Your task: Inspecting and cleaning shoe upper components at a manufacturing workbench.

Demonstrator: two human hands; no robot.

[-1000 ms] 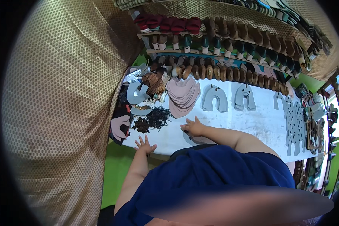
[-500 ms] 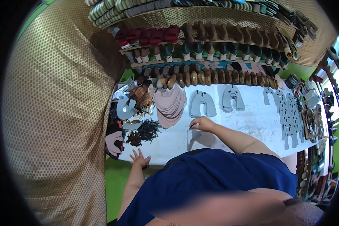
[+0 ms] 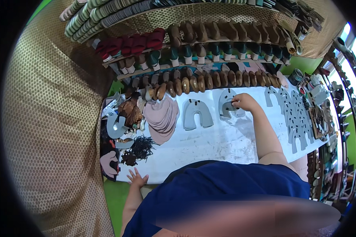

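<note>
My right hand point(image 3: 246, 102) reaches across the table, its fingertips pinched on a grey arch-shaped shoe upper piece at the right-hand stack point(image 3: 226, 94). The hand partly covers that stack, so the hold itself is hard to see. Just left of it lies another stack of grey arch-shaped pieces point(image 3: 189, 116) with small dark marks at the top. My left hand point(image 3: 137, 179) rests at the table's near edge with fingers spread, holding nothing. A black tangle of thin strips point(image 3: 140, 150) and a pile of pink cut pieces point(image 3: 161, 118) lie beyond it.
The table has a white top point(image 3: 225, 146). More grey pieces point(image 3: 298, 114) spread over its right side, beside tools and containers. Behind stand rows of wooden shoe lasts point(image 3: 209, 80) and shelves with heels and red slippers point(image 3: 132, 44). A patterned curtain point(image 3: 59, 130) hangs at left.
My right hand has moved away from my body and to the right, from the table's front middle to the right-hand stack. My left hand stays spread at the edge. The view has shifted.
</note>
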